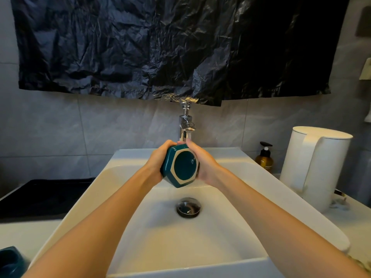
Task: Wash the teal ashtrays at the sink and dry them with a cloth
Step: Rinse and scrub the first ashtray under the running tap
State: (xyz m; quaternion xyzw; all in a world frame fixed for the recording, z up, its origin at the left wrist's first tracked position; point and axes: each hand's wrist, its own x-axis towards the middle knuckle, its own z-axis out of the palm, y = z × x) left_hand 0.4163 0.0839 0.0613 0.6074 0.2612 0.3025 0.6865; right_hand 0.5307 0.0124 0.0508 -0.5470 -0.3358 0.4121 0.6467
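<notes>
Over the white sink [128, 197], just under the chrome tap [185, 127], both hands hold one hexagonal teal ashtray [180, 167] turned on edge, its unglazed base ring facing the person. The left hand [158, 159] wraps its side; the right hand [202, 159] grips the opposite side. A second teal ashtray [10, 261] sits on the bench [24, 233] at far left, beside a dark tray [40, 195].

A crumpled black plastic sheet [160, 47] is hung across the upper frame, over a grey tiled wall [60, 125]. At the right of the frame, an amber pump bottle [264, 158] is set against the wall. Just beside it, a white lidded jug [313, 167] with a handle is stood on the white counter [351, 223].
</notes>
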